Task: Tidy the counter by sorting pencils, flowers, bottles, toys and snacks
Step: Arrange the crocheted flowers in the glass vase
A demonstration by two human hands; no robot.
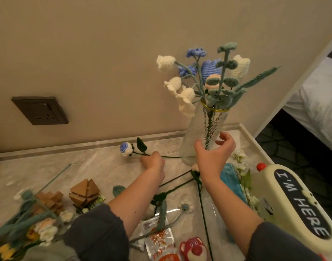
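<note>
A tall clear glass vase (197,129) with a gold rim stands at the back of the marble counter (82,166), holding several crocheted flowers (208,76) in white and blue. My right hand (214,149) wraps around the vase's lower part. My left hand (152,161) pinches the stem of a blue crocheted rose (126,147) that lies on the counter to the left of the vase. More crocheted flowers (161,196) lie loose between my forearms, and a bunch of flowers (29,223) sits at the lower left.
Wooden puzzle toys (84,193) stand left of centre. Snack packets (159,240) and a pink bear toy (194,249) lie at the front. A cream case lettered "I'M HERE" (300,208) and a blue packet (230,176) sit at the right. A wall socket (40,110) is behind.
</note>
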